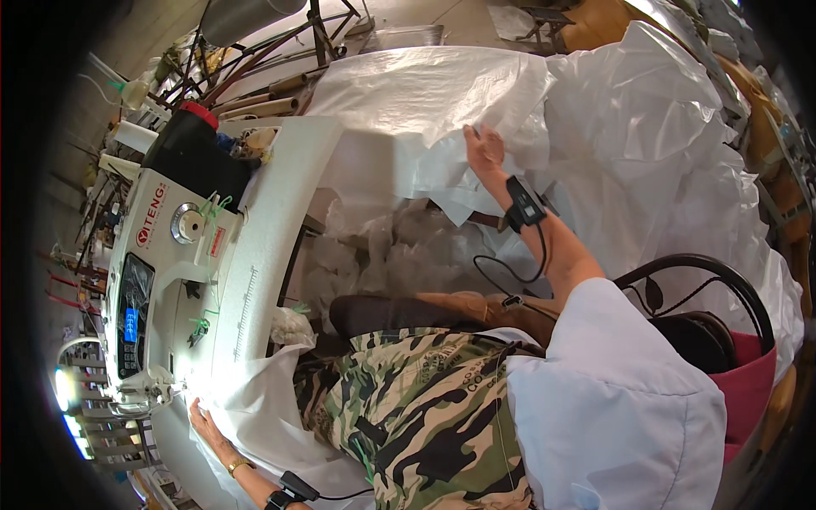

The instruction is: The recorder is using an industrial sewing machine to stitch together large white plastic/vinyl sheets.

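Pale-blue sleeve [625, 399], hands [485, 151] at white sheeting [408, 93]

Glare whitens the plastic sheeting [442, 93]; dark edges bend.

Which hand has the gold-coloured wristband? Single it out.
The left hand, near the sewing machine, has that wristband; the right hand, farther off, shows only a black strapped device.
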{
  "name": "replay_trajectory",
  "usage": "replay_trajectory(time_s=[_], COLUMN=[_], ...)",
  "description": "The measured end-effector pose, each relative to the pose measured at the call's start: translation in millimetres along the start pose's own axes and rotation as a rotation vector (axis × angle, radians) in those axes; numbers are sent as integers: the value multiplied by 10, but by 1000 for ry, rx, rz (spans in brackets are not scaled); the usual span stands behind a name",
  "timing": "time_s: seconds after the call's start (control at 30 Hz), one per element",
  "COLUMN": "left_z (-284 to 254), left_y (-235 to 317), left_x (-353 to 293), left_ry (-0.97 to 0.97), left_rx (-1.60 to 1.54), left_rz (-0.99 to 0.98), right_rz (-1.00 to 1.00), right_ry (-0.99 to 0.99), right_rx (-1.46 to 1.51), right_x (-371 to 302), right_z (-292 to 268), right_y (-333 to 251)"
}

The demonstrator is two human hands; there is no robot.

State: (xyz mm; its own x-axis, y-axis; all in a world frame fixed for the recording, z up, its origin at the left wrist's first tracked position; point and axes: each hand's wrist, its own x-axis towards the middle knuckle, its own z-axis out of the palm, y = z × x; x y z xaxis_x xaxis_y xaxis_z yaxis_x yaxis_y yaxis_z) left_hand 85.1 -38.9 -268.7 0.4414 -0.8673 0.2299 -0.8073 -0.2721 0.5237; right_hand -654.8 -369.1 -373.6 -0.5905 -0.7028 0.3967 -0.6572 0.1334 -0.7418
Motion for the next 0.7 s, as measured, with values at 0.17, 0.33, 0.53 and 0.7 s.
replay_trajectory(time_s=[0.17, 0.33, 0.53, 0.7], left_z=[4, -24, -68, -120], left_y=[-180, -146, -212, -292], left_x=[-1, 13, -28, -55], left_ry=[17, -21, -3, 3], left_rx=[-15, -16, 8, 31], left_rz=[9, -23, 4, 32], right_rz=[-32, -88, -18, -567], right_ry=[-27, -19, -186, -485], right_rx=[38, 63, 313, -108], right_x=[206, 462, 717, 559], right_z=[360, 762, 1134, 1542], right_y=[-481, -792, -1085, -735])
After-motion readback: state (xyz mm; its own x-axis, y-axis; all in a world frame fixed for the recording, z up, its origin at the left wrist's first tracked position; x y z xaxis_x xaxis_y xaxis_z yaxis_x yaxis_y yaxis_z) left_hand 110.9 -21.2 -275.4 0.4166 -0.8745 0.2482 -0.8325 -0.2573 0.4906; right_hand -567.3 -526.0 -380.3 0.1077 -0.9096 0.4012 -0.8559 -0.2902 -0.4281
